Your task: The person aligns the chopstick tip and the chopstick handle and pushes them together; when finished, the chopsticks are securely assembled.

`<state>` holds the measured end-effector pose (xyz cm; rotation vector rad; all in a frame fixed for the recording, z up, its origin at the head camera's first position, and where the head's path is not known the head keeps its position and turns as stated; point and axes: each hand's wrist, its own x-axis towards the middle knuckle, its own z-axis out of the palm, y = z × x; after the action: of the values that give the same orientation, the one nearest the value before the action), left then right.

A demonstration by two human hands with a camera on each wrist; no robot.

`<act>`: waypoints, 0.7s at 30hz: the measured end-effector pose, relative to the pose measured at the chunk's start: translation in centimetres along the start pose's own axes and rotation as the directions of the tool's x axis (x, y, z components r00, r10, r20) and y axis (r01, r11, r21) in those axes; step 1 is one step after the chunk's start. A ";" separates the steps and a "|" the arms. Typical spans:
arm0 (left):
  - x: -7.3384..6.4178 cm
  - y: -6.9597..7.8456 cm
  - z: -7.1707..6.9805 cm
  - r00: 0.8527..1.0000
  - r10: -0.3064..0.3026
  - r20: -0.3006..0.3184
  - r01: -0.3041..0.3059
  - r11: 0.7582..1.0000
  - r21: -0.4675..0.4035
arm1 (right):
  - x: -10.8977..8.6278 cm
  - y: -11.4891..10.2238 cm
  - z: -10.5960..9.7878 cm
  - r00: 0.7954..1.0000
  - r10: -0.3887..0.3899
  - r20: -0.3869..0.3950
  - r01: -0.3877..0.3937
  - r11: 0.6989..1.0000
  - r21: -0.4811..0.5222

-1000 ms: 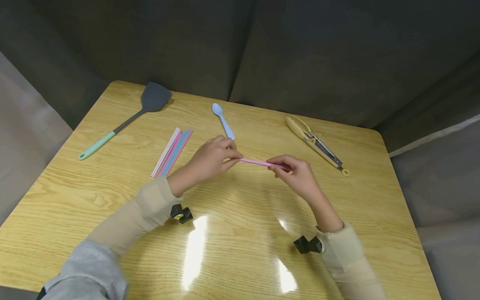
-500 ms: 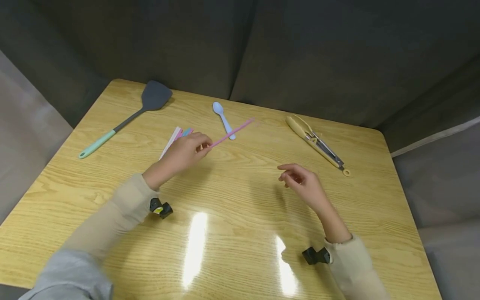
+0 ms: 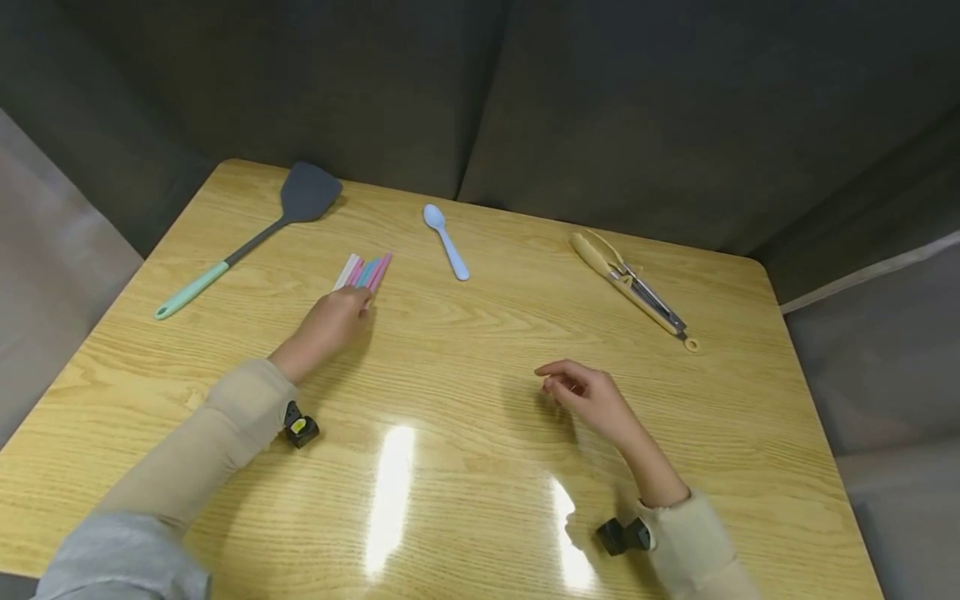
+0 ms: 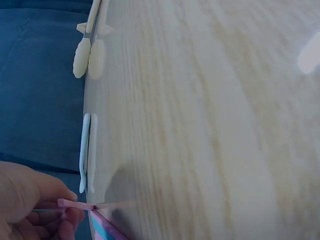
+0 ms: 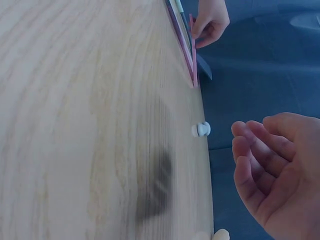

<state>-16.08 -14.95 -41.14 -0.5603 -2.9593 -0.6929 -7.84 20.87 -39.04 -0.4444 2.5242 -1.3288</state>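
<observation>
My left hand [image 3: 327, 327] is over the row of coloured straws at the left of the table and covers their near ends. Between its thumb and fingers it pinches a pink straw [image 4: 77, 204], low over the wood beside the others. White, pink and blue straws [image 3: 347, 271] show beyond the knuckles, lying side by side. In the right wrist view the held straw slants close along the row. My right hand [image 3: 592, 402] hovers right of the middle with its fingers loosely bent and nothing in them; its shadow falls on the wood.
A dark spatula [image 3: 309, 193] with a mint handle lies at the back left. Right of the straws is a light blue spoon [image 3: 447, 242]. Yellow and steel tongs [image 3: 630, 287] lie at the back right. Dark curtain [image 3: 480, 92] hangs behind the table [image 3: 465, 483].
Both hands held the pink straw at first. The right let go and drew back toward me; the left carried the straw leftward past the spoon and down to the row.
</observation>
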 end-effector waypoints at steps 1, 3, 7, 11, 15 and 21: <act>0.0 0.0 0.1 1.000 -0.007 0.006 0.007 1.000 0.006 | -0.1 0.0 0.0 1.000 0.009 0.003 -0.009 1.000 -0.001; -0.1 -0.1 0.2 1.000 -0.005 0.015 0.004 1.000 0.029 | -0.2 -0.2 0.1 1.000 0.024 0.005 -0.024 1.000 0.003; -0.4 -0.2 0.6 0.999 0.039 0.022 -0.041 0.994 0.105 | -0.6 -1.5 0.0 0.999 0.040 0.008 -0.040 0.999 0.000; -0.8 -0.3 0.9 0.995 0.101 0.009 -0.101 0.969 0.226 | -0.9 -2.9 -0.1 0.999 0.042 0.006 -0.042 0.999 -0.027; -1.0 -0.1 1.2 0.993 0.117 0.004 -0.113 0.947 0.299 | -1.2 -3.4 -0.2 0.999 0.045 0.006 -0.045 0.998 -0.035; -1.1 -0.1 1.5 0.993 0.122 -0.004 -0.113 0.928 0.355 | -1.2 -3.0 -0.2 0.999 0.051 0.002 -0.051 0.998 -0.042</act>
<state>-15.04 -14.70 -42.69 -0.6795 -2.8927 -0.1448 -6.32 19.90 -36.35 -0.3876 2.5473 -1.2584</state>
